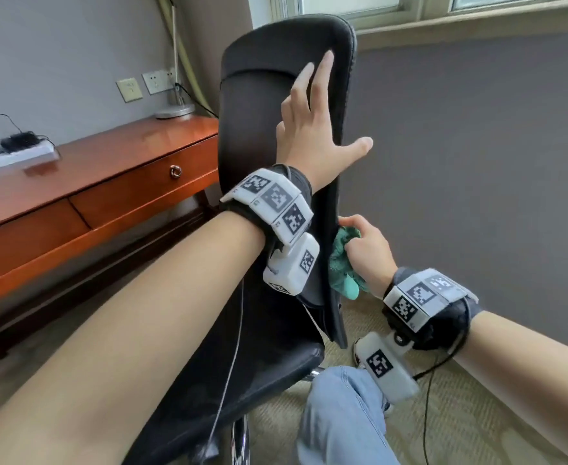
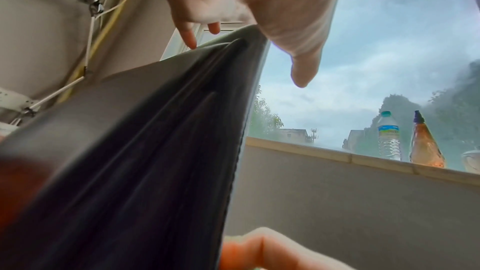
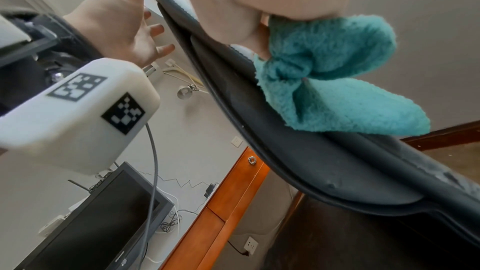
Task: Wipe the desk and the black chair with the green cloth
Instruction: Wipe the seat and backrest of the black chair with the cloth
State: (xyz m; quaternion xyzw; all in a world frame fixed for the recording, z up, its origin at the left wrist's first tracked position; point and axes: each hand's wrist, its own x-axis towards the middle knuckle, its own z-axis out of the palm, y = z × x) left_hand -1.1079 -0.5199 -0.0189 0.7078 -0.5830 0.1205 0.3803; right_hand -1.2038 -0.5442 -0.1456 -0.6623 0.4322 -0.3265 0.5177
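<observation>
Desk [image 1: 84,169], far left: bare, no cloth on it; whether it has been wiped cannot be told. Black chair [image 1: 275,105], centre: wiping in progress. Left hand [image 1: 312,129], fingers straight, braces the backrest. Right hand [image 1: 366,253] grips the green cloth [image 1: 343,263] against the backrest's right edge.

Wooden desk [image 1: 114,156] along the left wall, reddish top, drawer with a ring pull [image 1: 175,171] on the front; on the top: white power strip [image 1: 14,159] near the left end with a black adapter [image 1: 19,141] plugged in, lamp base [image 1: 174,111] at the far right corner by the wall; carpeted floor [image 1: 477,414] carries the black chair [image 1: 275,95]; window sill [image 2: 337,156] holds a water bottle [image 2: 388,137], an amber bottle [image 2: 424,147] beside it, a white cup [image 2: 471,160] at the frame edge.
</observation>
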